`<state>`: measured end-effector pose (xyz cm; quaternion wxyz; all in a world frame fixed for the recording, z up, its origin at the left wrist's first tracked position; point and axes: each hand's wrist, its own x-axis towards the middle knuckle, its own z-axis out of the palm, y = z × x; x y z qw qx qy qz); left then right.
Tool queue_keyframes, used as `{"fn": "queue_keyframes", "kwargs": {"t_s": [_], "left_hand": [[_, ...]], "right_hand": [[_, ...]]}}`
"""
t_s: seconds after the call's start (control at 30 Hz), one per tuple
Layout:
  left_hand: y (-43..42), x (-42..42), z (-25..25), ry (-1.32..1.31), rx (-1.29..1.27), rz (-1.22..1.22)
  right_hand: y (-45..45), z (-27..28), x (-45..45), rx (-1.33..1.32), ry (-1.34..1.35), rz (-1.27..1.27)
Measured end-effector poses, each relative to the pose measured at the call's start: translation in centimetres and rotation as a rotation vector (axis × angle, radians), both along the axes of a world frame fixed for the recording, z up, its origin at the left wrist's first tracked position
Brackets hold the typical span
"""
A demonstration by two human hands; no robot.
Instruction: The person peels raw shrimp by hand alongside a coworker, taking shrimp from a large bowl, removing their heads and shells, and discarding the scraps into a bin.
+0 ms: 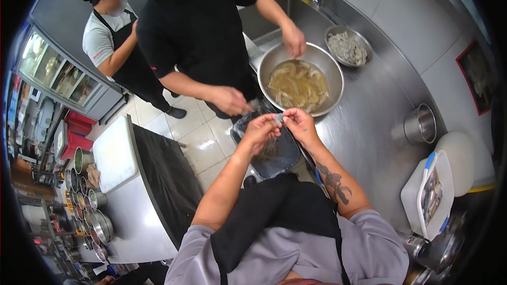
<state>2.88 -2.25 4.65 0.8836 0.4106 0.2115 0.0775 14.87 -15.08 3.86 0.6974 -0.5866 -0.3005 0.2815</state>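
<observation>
Between my two hands is a small grey shrimp (279, 119), pinched by the fingers of both. My left hand (260, 132) grips it from one side and my right hand (300, 125) from the other. Below them stands a bin lined with a dark bag (280, 161), with scraps inside. Just beyond my hands, a large steel bowl (339, 80) holds shrimp in brownish water. A smaller steel bowl (346, 46) behind it is heaped with grey shrimp.
Across the bin, a co-worker in black (195, 31) reaches one hand over the large bowl; another person (113, 37) stands behind. The sink (259, 24) is at the back. On the steel counter (364, 142) stand a metal pot (421, 125) and a white tub (414, 195). A cutting board (113, 153) lies left.
</observation>
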Motion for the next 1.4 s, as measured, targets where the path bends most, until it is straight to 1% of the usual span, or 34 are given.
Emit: {"fn": "queue_keyframes", "kwargs": {"t_s": [0.13, 0.2, 0.27, 0.33, 0.4, 0.47, 0.53, 0.57, 0.63, 0.67, 0.73, 0.77, 0.8, 0.87, 0.9, 1.0, 1.13, 1.17, 1.23, 1.27, 1.3, 1.33, 1.37, 1.4], "left_hand": [[-0.1, 0.3, -0.4, -0.034, 0.093, 0.026], [-0.3, 0.3, -0.4, 0.026, 0.211, 0.036], [-0.1, 0.2, -0.9, 0.021, 0.227, 0.055], [0.0, -0.1, -1.0, 0.042, 0.284, 0.051], [0.2, -0.2, -1.5, 0.032, 0.306, 0.076], [0.6, -0.1, -2.4, 0.069, 0.357, 0.034], [0.4, -0.1, -1.9, 0.105, 0.346, 0.056], [0.2, 0.0, -1.7, 0.141, 0.338, 0.077], [0.0, 0.1, -1.3, 0.140, 0.341, 0.101], [-0.2, 0.2, -1.2, 0.137, 0.348, 0.126], [-0.1, 0.0, -1.5, 0.087, 0.289, 0.097], [0.0, 0.0, -2.0, 0.066, 0.215, 0.098], [0.0, 0.0, -2.1, 0.045, 0.140, 0.097], [-0.3, -0.1, -1.0, 0.004, 0.002, 0.183], [-0.3, -0.2, -1.1, -0.016, -0.015, 0.185], [-0.7, -0.2, -1.1, -0.050, -0.062, 0.201], [-0.8, -0.4, -0.9, -0.085, -0.133, 0.246], [-0.6, -0.4, -0.8, -0.089, -0.132, 0.247], [-0.2, -0.4, -0.5, -0.055, -0.105, 0.330], [0.1, -0.5, -0.6, -0.063, -0.104, 0.330], [0.4, -0.6, -1.0, -0.027, 0.033, 0.346], [0.5, -0.4, -1.3, 0.009, 0.169, 0.358], [0.3, -0.4, -1.8, -0.034, 0.241, 0.395], [0.1, -0.5, -2.0, -0.044, 0.241, 0.390]], "right_hand": [[0.1, 0.5, -0.3, -0.029, -0.033, 0.020], [0.1, 0.6, -0.4, -0.055, -0.050, 0.036], [0.2, 0.5, -0.5, -0.042, 0.025, 0.118], [0.1, 0.9, -0.7, -0.067, 0.023, 0.120], [0.0, 1.3, -0.8, -0.173, 0.056, 0.109], [-0.1, 1.1, -0.7, -0.178, 0.050, 0.114], [-0.2, 0.7, -0.6, -0.221, -0.065, 0.118], [-0.3, 0.4, -0.6, -0.225, -0.062, 0.116], [-0.4, 0.4, -0.8, -0.237, -0.187, 0.107], [-0.3, 0.3, -0.8, -0.246, -0.180, 0.105], [-0.2, 0.6, -1.2, -0.222, -0.194, 0.133], [-0.6, 1.1, -1.1, -0.263, -0.195, 0.176], [-0.5, 0.8, -1.1, -0.233, -0.236, 0.166], [-0.8, 1.0, -1.3, -0.250, -0.258, 0.145], [-0.8, 1.2, -1.4, -0.329, -0.211, 0.155], [-0.9, 1.6, -1.4, -0.341, -0.184, 0.189], [-0.9, 1.5, -2.1, -0.258, -0.236, 0.166], [-0.9, 1.4, -2.2, -0.267, -0.310, 0.167], [-1.2, 0.9, -2.6, -0.263, -0.357, 0.180], [-1.2, 0.7, -2.7, -0.261, -0.402, 0.190], [-1.1, 0.4, -2.7, -0.272, -0.562, 0.198], [-1.4, 0.5, -2.8, -0.275, -0.660, 0.200], [-1.5, 0.1, -2.7, -0.273, -0.690, 0.196], [-1.5, -0.1, -2.6, -0.271, -0.720, 0.191]]}}
